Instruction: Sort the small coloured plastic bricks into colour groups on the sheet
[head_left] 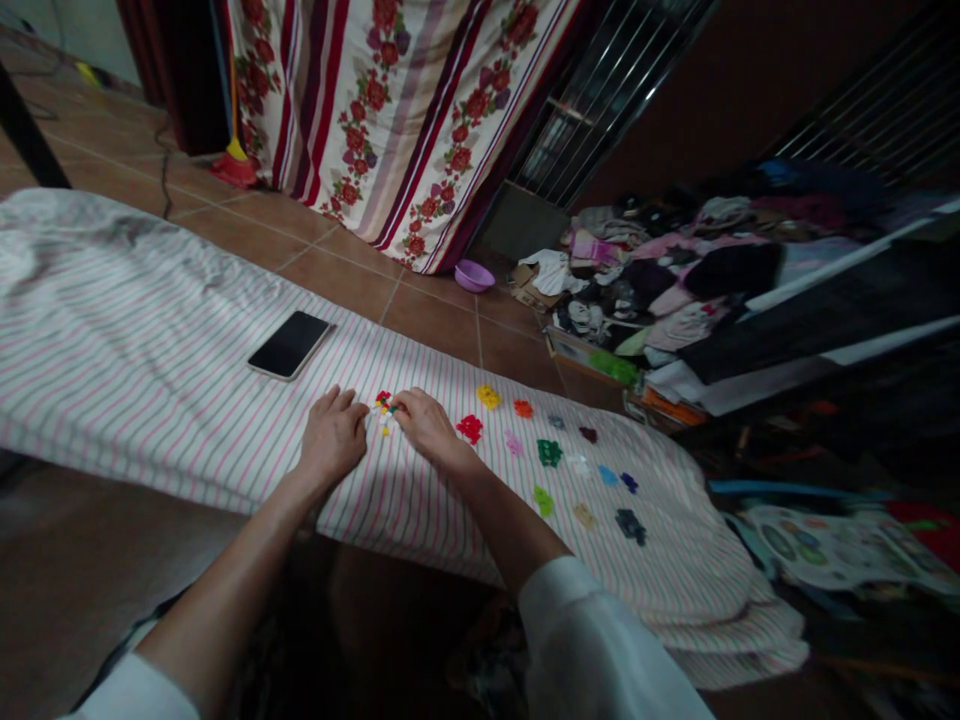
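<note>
A small mixed pile of tiny plastic pieces point(383, 404), in red, yellow, white and green, lies on the striped cloth between my hands. My left hand point(334, 430) rests on the cloth just left of it, palm down, fingers slightly bent and apart, with nothing visible in them. From the right, my right hand point(426, 425) reaches into the pile with thumb and fingertips pinched together; a small green piece shows at their tips. Right of this hand are separate single-colour heaps, among them red pieces point(470, 429), yellow pieces point(488, 397), dark green pieces point(549, 453) and dark grey pieces point(631, 526).
A phone point(289, 345) lies on the striped cloth point(172, 330) to the left. Beyond the cloth's far edge are a tiled floor, a purple bowl point(474, 276), a red broom point(235, 165) and a floral curtain point(435, 110). Heaped clothes point(675, 270) fill the right side.
</note>
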